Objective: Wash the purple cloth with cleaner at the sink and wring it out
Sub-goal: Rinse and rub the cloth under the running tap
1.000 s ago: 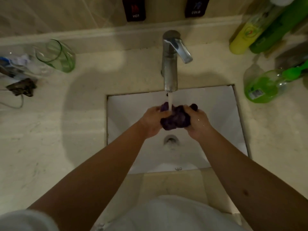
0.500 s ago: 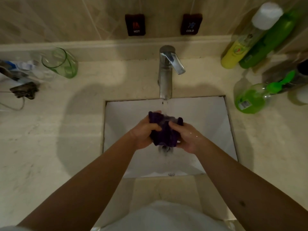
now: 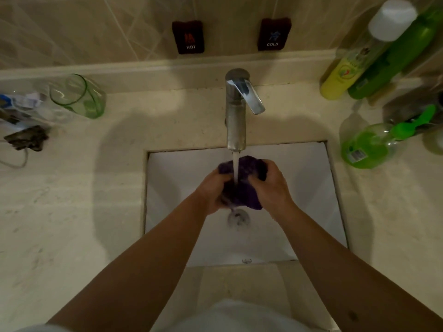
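The purple cloth (image 3: 242, 185) is bunched up between both hands over the white sink (image 3: 304, 188). My left hand (image 3: 211, 192) grips its left side and my right hand (image 3: 269, 185) grips its right side. A stream of water runs from the steel faucet (image 3: 236, 111) straight onto the cloth. The drain (image 3: 237, 218) lies just below my hands. A round green bottle of cleaner (image 3: 366, 147) with a green spray top stands on the counter to the right of the sink.
A tall yellow bottle (image 3: 340, 75) and a green bottle (image 3: 388, 58) lean at the back right. A green glass (image 3: 79, 97) lies on its side at the back left, beside small clutter (image 3: 26, 137). HOT (image 3: 189, 37) and COLD (image 3: 274, 34) tags hang on the tiled wall.
Both hands kept kneading the cloth: they dropped below the spout half a second ago and are now back under the running stream. The view has tilted up, showing more wall.
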